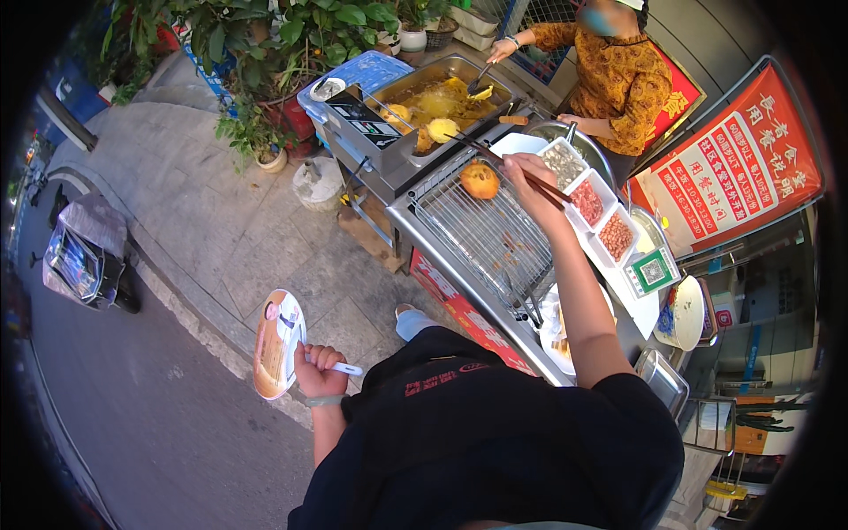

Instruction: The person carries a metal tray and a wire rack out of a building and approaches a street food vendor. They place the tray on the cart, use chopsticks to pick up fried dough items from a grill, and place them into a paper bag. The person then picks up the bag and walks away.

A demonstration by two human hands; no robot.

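Note:
My right hand [532, 182] holds a pair of long brown chopsticks [487, 152] above a metal stall counter. Their tips point at a pale yellow fritter [442, 130] at the near edge of the deep fryer [377, 156]; whether they touch it I cannot tell. Below and left of this hand, a browned round fritter [479, 180] rests on a wire draining rack [474, 228]. My left hand [320, 372], low at my side, grips the white handle of an oval plastic hand fan [281, 344], which bears print and a picture.
Across the fryer, a co-worker [609, 79] holds tongs [478, 78] over the oil. White tubs of peanuts [615, 237], raw meat [587, 203] and a pale filling [563, 163] line the counter's far side. Potted plants [298, 46] stand behind; a parked scooter [93, 252] is left.

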